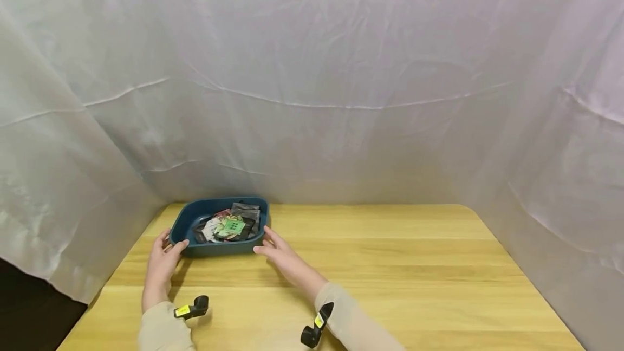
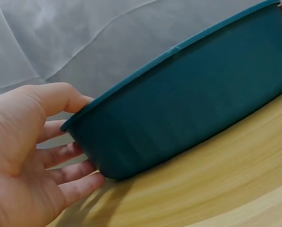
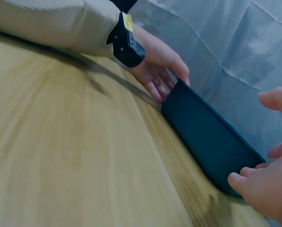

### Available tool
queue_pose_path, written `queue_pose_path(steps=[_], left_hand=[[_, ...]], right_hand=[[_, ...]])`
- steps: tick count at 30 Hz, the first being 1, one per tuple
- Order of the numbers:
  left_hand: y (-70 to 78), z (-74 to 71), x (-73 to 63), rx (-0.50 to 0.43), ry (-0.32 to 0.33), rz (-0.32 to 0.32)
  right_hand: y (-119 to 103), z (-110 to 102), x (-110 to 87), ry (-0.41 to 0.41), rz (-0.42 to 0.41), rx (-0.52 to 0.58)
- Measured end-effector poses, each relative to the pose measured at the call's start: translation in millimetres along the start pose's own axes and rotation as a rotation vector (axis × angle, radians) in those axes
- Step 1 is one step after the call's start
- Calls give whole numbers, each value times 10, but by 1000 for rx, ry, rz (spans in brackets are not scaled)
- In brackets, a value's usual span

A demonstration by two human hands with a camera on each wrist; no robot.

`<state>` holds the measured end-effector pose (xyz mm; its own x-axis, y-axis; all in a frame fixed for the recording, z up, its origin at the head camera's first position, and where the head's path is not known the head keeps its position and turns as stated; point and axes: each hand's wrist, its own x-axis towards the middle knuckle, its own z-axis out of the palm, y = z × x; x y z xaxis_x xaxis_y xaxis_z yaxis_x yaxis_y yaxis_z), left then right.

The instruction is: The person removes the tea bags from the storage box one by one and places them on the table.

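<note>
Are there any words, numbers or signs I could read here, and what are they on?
There's nothing I can read clearly.
Green label among the packets in the blue tray: dark marks, too small.
Other packet printing: too small.
Left wrist camera's yellow sticker: too blurred.
Right wrist camera's yellow sticker: too blurred.

Your left hand (image 1: 161,265) and right hand (image 1: 284,259) hold the near corners of the blue tray (image 1: 219,250), which sits on the far left of the wooden table (image 1: 390,275), packets (image 1: 229,227) heaped inside.

Wood tbl (image 1: 390,280), gry cloth bkdrop (image 1: 341,69)
</note>
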<state>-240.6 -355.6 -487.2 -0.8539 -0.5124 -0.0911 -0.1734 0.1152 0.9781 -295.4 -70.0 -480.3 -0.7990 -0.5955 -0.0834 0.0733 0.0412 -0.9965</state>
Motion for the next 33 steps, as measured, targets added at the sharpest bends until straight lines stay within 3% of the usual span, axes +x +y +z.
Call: queue_pose_path(steps=[9,18,25,33], left_hand=[[63,-44,-81,69,-150,-17],[94,72,-145,130,-237,22],[148,154,-178,254,-329,85],[239,292,-263,428,-334,219]], right_hand=[[-29,35,-145,29,29,58],[-53,-34,-329,115,31,81],[-37,-142,-492,127,25,66],[-19,-243,-682,133,15,24]])
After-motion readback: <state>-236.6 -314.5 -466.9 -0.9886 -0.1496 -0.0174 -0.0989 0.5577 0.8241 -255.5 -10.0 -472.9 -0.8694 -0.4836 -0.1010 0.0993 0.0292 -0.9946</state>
